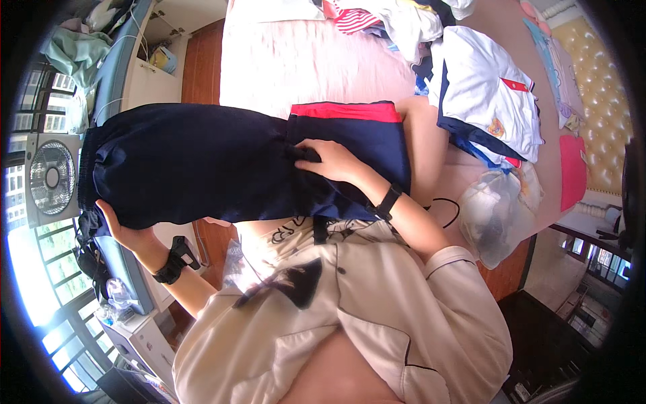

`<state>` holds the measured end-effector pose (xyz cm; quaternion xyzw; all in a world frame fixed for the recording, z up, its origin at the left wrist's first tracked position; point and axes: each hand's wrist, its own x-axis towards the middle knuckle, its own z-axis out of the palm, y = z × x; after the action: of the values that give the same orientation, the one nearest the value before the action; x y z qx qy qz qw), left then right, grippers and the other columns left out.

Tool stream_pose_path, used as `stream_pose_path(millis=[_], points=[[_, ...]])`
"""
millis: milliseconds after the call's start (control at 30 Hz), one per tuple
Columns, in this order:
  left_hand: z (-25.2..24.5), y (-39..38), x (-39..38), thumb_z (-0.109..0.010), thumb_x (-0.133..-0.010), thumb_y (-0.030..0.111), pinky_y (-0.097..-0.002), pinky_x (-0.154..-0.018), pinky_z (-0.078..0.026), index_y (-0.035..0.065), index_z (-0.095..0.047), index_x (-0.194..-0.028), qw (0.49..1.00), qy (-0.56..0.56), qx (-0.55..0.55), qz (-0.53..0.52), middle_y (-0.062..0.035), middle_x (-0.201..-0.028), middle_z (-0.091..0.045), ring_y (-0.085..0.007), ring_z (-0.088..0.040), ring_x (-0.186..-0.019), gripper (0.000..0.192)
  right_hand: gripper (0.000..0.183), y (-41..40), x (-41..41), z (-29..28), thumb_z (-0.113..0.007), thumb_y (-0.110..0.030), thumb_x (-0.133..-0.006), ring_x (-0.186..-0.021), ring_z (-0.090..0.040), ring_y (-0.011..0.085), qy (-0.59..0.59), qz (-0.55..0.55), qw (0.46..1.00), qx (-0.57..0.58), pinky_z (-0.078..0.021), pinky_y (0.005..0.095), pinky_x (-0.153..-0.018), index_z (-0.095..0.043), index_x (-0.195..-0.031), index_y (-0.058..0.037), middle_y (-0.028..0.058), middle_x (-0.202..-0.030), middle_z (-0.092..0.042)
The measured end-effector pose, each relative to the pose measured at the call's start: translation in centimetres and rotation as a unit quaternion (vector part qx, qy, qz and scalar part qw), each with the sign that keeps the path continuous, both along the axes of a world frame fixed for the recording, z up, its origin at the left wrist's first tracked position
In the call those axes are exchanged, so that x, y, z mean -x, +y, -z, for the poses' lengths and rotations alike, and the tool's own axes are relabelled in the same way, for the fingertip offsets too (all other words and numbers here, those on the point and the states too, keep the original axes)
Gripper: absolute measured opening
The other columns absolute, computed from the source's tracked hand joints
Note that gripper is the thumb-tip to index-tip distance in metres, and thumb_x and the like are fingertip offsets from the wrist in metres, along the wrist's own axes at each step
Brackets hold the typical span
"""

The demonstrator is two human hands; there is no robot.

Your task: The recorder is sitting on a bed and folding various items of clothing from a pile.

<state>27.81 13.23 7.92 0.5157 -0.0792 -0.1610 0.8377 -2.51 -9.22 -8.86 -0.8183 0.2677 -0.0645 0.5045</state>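
Note:
Dark navy trousers point(192, 161) with an elastic waistband lie stretched across my lap. Their waistband end hangs out to the left, beyond the bed. A red band point(348, 111) shows on the navy fabric at the right end, which is folded over. My left hand point(123, 227) holds the lower corner near the waistband, the thumb on top and the other fingers hidden under the cloth. On the middle of the fabric, my right hand point(328, 159) pinches a fold between thumb and fingers.
White polo shirts point(489, 96) with navy trim lie stacked on the pink bed point(272, 60). A translucent plastic bag point(497, 217) rests at the bed's near right. Mixed clothes point(398, 25) are heaped at the far side. A fan point(52, 177) stands by the window at left.

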Motion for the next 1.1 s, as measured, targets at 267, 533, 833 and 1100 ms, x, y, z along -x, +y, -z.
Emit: stream_pose_path(millis=[267,533,833,1100], points=[[0.7,0.9,-1.0,-0.048,-0.099,0.039,-0.0508,-0.107,-0.04,-0.0005,-0.049,-0.136,0.999,0.011,0.038,0.036,-0.0188,-0.138,-0.051,-0.0355,-0.05,-0.127,0.054,0.025,1.4,-0.8,-2.6,-0.065,-0.014,-0.084,-0.094,-0.062,0.0399,-0.048,0.039,0.994,0.086,-0.0512,0.0469,-0.078,-0.056,-0.105,-0.0042,0.0203,-0.099,-0.064],[0.3,0.1,-0.1,-0.052,-0.097,0.041,-0.0494,-0.106,-0.04,-0.0031,-0.049,-0.135,0.999,0.004,0.035,0.015,-0.0188,-0.138,-0.051,-0.0353,-0.051,-0.125,0.058,0.033,8.4,0.1,-6.5,-0.071,-0.005,-0.074,-0.109,-0.058,0.0355,-0.103,-0.06,0.99,0.079,-0.0546,0.0416,-0.084,-0.052,-0.102,-0.0048,0.0165,-0.132,-0.051],[0.9,0.7,-1.0,-0.049,-0.099,0.038,-0.0494,-0.109,-0.037,-0.0037,-0.046,-0.137,0.994,0.003,0.07,0.086,-0.0205,-0.139,-0.05,-0.0344,-0.049,-0.128,0.057,0.041,9.3,-1.4,-6.0,-0.069,0.002,-0.07,-0.109,-0.056,0.0368,-0.13,0.065,0.98,0.137,-0.0558,0.0401,-0.083,-0.047,-0.105,0.0002,0.0197,-0.133,-0.047],[1.4,1.9,-1.6,-0.055,-0.097,0.035,-0.0428,-0.103,-0.044,-0.0039,-0.056,-0.128,0.998,-0.005,0.054,0.033,-0.0176,-0.13,-0.058,-0.0308,-0.058,-0.119,0.05,0.038,10.3,-4.3,-6.7,-0.067,-0.016,-0.081,-0.119,-0.051,0.0415,-0.157,0.039,0.982,0.093,-0.0537,0.0443,-0.088,-0.05,-0.112,-0.001,0.0287,-0.137,-0.043]])
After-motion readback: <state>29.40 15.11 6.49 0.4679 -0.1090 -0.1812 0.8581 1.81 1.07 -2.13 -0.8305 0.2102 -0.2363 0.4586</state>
